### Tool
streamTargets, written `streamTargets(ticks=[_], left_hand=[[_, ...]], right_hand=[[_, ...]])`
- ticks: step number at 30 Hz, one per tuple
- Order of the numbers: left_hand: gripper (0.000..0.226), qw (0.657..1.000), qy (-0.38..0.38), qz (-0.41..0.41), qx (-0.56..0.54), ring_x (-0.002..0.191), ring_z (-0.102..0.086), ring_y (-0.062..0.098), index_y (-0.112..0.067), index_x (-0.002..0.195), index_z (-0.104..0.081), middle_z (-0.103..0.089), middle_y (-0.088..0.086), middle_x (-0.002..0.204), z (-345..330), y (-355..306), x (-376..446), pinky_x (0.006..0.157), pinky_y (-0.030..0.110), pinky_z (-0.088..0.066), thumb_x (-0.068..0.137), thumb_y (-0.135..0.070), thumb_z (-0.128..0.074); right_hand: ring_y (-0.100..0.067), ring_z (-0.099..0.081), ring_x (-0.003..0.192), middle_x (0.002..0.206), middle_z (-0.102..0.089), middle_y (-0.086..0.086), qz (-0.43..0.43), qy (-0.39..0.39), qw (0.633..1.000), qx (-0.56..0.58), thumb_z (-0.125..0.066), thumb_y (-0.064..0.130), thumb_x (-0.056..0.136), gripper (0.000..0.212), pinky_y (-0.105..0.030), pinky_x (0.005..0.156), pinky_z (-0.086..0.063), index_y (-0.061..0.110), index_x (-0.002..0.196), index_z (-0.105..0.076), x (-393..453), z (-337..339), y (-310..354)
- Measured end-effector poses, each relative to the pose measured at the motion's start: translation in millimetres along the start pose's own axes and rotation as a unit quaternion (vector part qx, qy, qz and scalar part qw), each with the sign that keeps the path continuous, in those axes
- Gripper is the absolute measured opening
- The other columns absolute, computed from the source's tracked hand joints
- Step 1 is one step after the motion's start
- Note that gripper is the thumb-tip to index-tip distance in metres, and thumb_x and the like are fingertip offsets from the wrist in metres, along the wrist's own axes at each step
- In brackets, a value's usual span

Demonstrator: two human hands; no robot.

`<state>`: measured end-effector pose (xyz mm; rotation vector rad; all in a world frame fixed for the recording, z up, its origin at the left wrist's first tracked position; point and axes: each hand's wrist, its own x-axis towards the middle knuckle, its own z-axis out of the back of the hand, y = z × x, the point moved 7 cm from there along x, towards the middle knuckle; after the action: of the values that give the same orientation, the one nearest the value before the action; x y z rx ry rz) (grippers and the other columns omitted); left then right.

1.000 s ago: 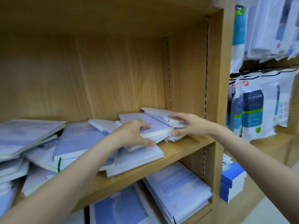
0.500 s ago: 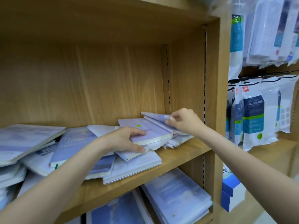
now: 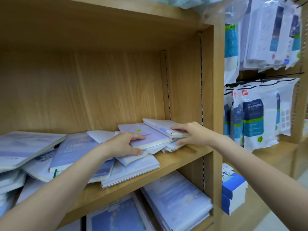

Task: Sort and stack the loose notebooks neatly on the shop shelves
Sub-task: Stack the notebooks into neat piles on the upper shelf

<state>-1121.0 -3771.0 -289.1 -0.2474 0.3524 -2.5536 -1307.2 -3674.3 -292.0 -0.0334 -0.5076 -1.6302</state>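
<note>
Head view: our left grip [image 3: 124, 145] pinches the lilac notebook [image 3: 146, 135], fingers above, thumb below; our right grip [image 3: 191, 133] clasps the white notebook [image 3: 162, 125] overlapping it. Both lie atop loose notebooks [image 3: 75, 150] on the wooden shelf [image 3: 180, 157].

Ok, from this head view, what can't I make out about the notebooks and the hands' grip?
- Left stack: cut off by the frame's left edge; count unknown.
- Notebooks under the left hand and forearm: covered; order unclear.
- Thin notebooks beneath the right hand: number too small to count.
- Cover titles: blurred.
- Lower-shelf notebooks: partly hidden by the shelf board and the bottom edge.
</note>
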Motion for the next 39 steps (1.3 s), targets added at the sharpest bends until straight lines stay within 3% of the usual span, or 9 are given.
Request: streamTargets(ticks=[7, 10, 15, 20, 25, 29, 33, 36, 39], left_hand=[[0.064, 0.998, 0.012, 0.035, 0.047, 0.129, -0.040, 0.007, -0.025, 0.136, -0.044, -0.043, -0.012, 0.138, -1.2, -9.6, 3.6, 0.106, 0.021, -0.029, 0.080, -0.049, -0.065], [0.061, 0.997, 0.043, 0.055, 0.016, 0.110, -0.052, 0.012, -0.025, 0.118, -0.055, -0.053, -0.005, 0.115, 2.0, -22.4, 11.4, 0.095, 0.023, -0.037, 0.073, -0.066, -0.059], [0.054, 0.981, 0.042, 0.061, 0.181, 0.104, -0.053, 0.022, -0.014, 0.112, -0.050, -0.055, 0.003, 0.112, -20.5, -54.0, 32.6, 0.083, 0.030, -0.042, 0.081, -0.057, -0.059], [0.024, 0.957, -0.028, 0.044, 0.286, 0.102, -0.054, 0.030, -0.005, 0.111, -0.049, -0.055, 0.014, 0.111, -35.2, -72.1, 43.3, 0.069, 0.030, -0.036, 0.092, -0.021, -0.050], [0.021, 0.943, -0.107, 0.049, 0.310, 0.099, -0.055, 0.034, -0.008, 0.108, -0.053, -0.056, 0.014, 0.103, 16.5, -54.3, 21.1, 0.067, 0.032, -0.038, 0.089, -0.011, -0.045], [0.014, 0.937, -0.107, 0.047, 0.330, 0.094, -0.058, 0.034, -0.020, 0.093, -0.051, -0.061, 0.013, 0.102, 49.0, -19.8, -14.8, 0.077, 0.038, -0.049, 0.084, -0.010, -0.047], [0.056, 0.929, 0.003, 0.083, 0.361, 0.118, -0.052, 0.023, -0.033, 0.139, -0.039, -0.054, -0.001, 0.133, 43.6, 9.9, -48.3, 0.090, 0.027, -0.042, 0.086, -0.018, -0.050], [0.065, 0.951, 0.084, 0.090, 0.282, 0.101, -0.053, 0.012, -0.018, 0.132, -0.051, -0.060, -0.004, 0.116, 47.7, -3.9, -47.1, 0.084, 0.020, -0.037, 0.072, -0.045, -0.055], [0.061, 0.978, 0.094, 0.037, 0.183, 0.112, -0.054, 0.014, -0.018, 0.126, -0.056, -0.060, -0.005, 0.119, 35.6, -39.7, -25.2, 0.099, 0.027, -0.039, 0.073, -0.048, -0.057]], right_hand=[[-0.019, -0.051, 0.122, 0.133, -0.056, 0.000, 0.013, -0.139, 0.990, -0.002, -0.062, 0.019, 0.089, 0.047, -0.028, 0.101, -0.038, 0.016, 0.135, -0.050, -10.1, -6.3, -4.0], [-0.024, -0.059, 0.109, 0.123, -0.062, -0.004, 0.046, -0.175, 0.980, -0.080, -0.053, 0.018, 0.094, 0.038, -0.032, 0.088, -0.043, 0.013, 0.132, -0.051, -10.9, -8.3, 0.4], [-0.030, -0.059, 0.075, 0.085, -0.061, -0.009, 0.048, -0.177, 0.980, -0.081, -0.046, 0.020, 0.097, 0.015, -0.042, 0.068, -0.048, 0.007, 0.102, -0.049, 0.5, 11.9, -1.3], [-0.031, -0.057, 0.075, 0.085, -0.060, -0.013, 0.029, -0.165, 0.983, -0.073, -0.048, 0.017, 0.096, 0.013, -0.042, 0.066, -0.049, 0.006, 0.104, -0.047, 3.4, 14.4, -3.1], [-0.033, -0.054, 0.075, 0.080, -0.051, -0.009, 0.004, -0.177, 0.981, -0.082, -0.046, 0.013, 0.096, 0.010, -0.038, 0.065, -0.044, 0.006, 0.102, -0.048, 2.6, 18.8, 0.7], [-0.030, -0.056, 0.078, 0.084, -0.057, -0.009, 0.020, -0.209, 0.977, -0.050, -0.048, 0.010, 0.095, 0.011, -0.037, 0.067, -0.044, 0.006, 0.104, -0.052, -2.0, 22.8, -0.6], [-0.025, -0.062, 0.096, 0.106, -0.066, -0.007, 0.055, -0.125, 0.989, -0.061, -0.051, 0.011, 0.093, 0.034, -0.037, 0.080, -0.050, 0.017, 0.127, -0.055, -11.6, 4.2, -7.5], [-0.023, -0.054, 0.118, 0.131, -0.057, -0.006, 0.033, -0.053, 0.994, -0.087, -0.054, 0.023, 0.094, 0.046, -0.037, 0.097, -0.044, 0.024, 0.139, -0.044, -13.6, -3.5, -17.4], [-0.017, -0.042, 0.131, 0.142, -0.047, 0.002, 0.028, 0.001, 0.998, -0.047, -0.059, 0.031, 0.091, 0.051, -0.032, 0.108, -0.034, 0.023, 0.139, -0.044, -15.6, -2.7, -20.1]])
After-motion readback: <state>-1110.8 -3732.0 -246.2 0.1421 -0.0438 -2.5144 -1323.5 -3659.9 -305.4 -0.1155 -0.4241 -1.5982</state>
